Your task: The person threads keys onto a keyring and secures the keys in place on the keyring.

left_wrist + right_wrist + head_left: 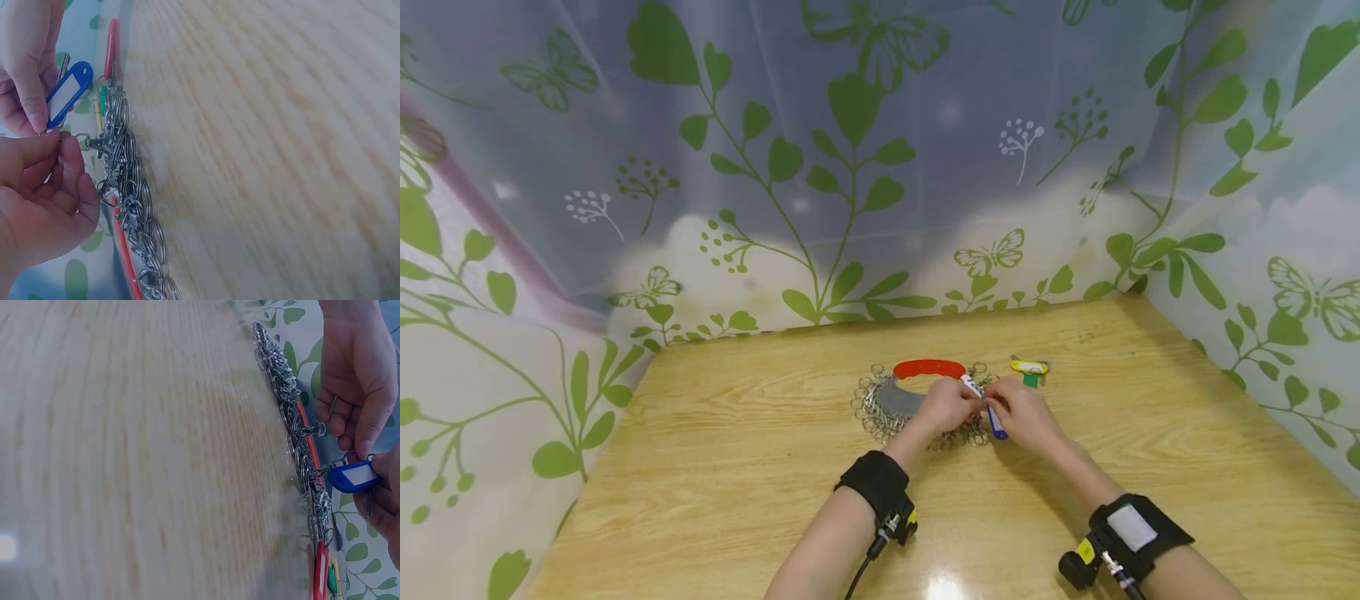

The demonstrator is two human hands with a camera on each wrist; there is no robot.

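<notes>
A key holder lies on the table, with a red handle (929, 367), a grey crescent plate (898, 398) and a fringe of metal rings and clasps (131, 162). Over its right side, my left hand (951, 406) pinches a thin metal split ring (347, 454) between thumb and finger. Close against those fingertips, my right hand (1024, 414) pinches the ring end of a blue key tag (355, 477) with a white label. A metal key (368, 503) hangs beside the tag, partly hidden by the right fingers.
Beyond my right hand lie a yellow key tag (1028, 367) and a green one (1030, 380). The wooden table (737, 467) meets a leaf-printed curtain (850, 208) at its back and sides. A black strap with a camera sits on each wrist, cables trailing toward me.
</notes>
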